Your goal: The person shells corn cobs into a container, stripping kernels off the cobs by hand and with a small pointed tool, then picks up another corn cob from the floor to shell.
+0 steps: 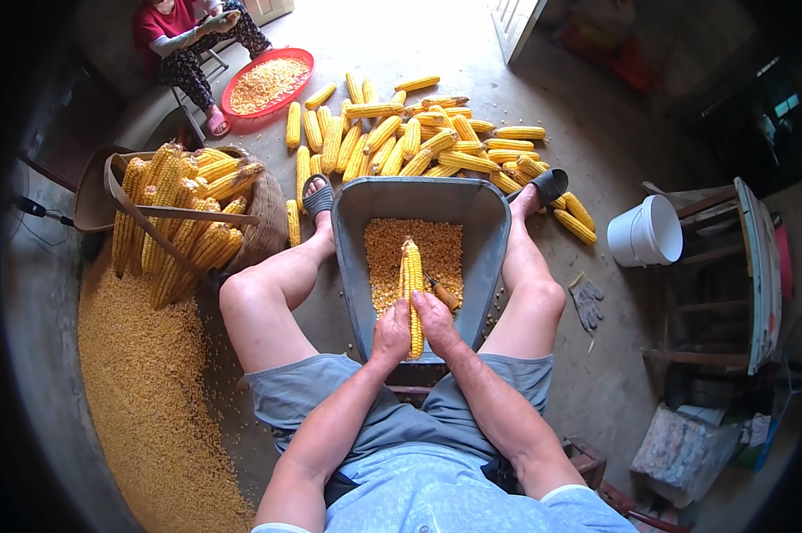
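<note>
Yellow corn is all around us. We sit low and look down from the head view. Our left hand (390, 330) and our right hand (435, 322) both wrap around one corn cob (412, 289). Both hands are closed tight on its near end. The cob points away from us and lies over a grey metal tray (488, 233). The tray sits between our bare legs, right in front of us. Loose corn kernels (432, 244) fill the far part of the tray. A small tool with a brown handle (442, 293) lies in the tray just right of the cob.

Far past the tray, a pile of whole cobs (401, 133) lies on the floor. Our feet in dark sandals touch the near edge of this pile. On the left stands a woven basket (263, 222) full of cobs. Near it on the left, a big heap of loose kernels (143, 391) covers the ground. Far on the left, a person in a red top (166, 22) sits beside a red bowl (305, 59) of kernels. On the right we see a white bucket (647, 231) and a grey glove (587, 302) on the floor.
</note>
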A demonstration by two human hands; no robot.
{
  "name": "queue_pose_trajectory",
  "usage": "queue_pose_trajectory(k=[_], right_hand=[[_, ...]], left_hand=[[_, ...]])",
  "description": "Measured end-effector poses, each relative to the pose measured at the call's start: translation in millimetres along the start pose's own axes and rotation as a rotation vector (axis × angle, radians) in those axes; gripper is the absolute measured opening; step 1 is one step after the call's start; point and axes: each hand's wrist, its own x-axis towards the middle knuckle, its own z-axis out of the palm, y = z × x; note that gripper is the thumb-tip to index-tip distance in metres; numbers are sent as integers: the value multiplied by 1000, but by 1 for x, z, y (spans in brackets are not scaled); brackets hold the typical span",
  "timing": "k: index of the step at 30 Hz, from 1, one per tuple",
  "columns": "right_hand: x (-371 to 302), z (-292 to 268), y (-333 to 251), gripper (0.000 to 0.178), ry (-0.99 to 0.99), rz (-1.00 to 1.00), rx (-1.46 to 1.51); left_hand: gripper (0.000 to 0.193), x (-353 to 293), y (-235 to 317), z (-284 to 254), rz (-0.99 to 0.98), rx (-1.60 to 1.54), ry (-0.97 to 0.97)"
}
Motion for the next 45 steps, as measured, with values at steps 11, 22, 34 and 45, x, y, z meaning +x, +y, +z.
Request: queue_pose_trajectory(k=[11, 22, 34, 45], right_hand=[[-3, -3, -6, 36, -14, 71, 63], [-11, 6, -8, 34, -33, -36, -165], [-15, -2, -7, 34, 18, 1, -132], [-28, 4, -11, 34, -14, -74, -228]], left_hand=[[66, 5, 0, -1, -208, -171, -38], [65, 2, 17, -8, -74, -35, 23], [69, 6, 19, -7, -253, -109, -117], [61, 4, 4, -2, -106, -19, 43]])
